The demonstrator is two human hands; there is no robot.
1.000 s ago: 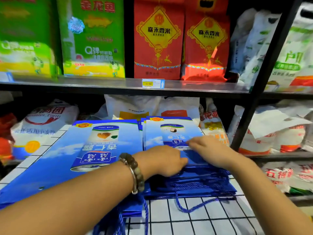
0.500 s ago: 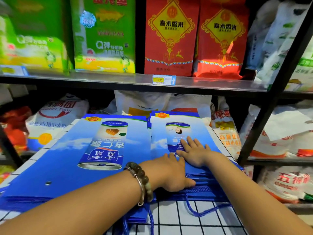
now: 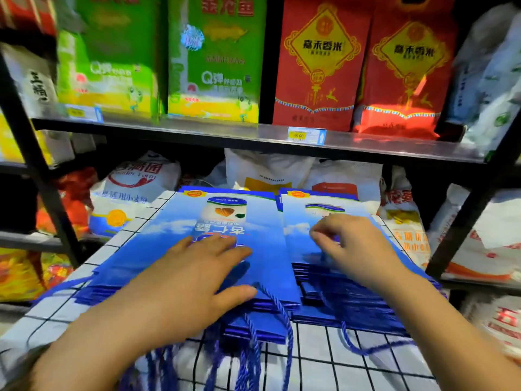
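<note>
1. A grey metal shelf board [image 3: 197, 134] runs across the far side, carried by a black upright at left [image 3: 31, 142] and another at right [image 3: 470, 204].
2. On it stand green rice bags [image 3: 214, 57] and, to their right, red rice bags [image 3: 321, 60] (the rightmost glows bright at its foot).
3. A yellow price tag [image 3: 306, 136] sits on the board's edge.
4. Below, white sacks [image 3: 141, 182] lie in dim shadow.
5. Nearest is a white surface with black grid lines [image 3: 318, 348].
</note>
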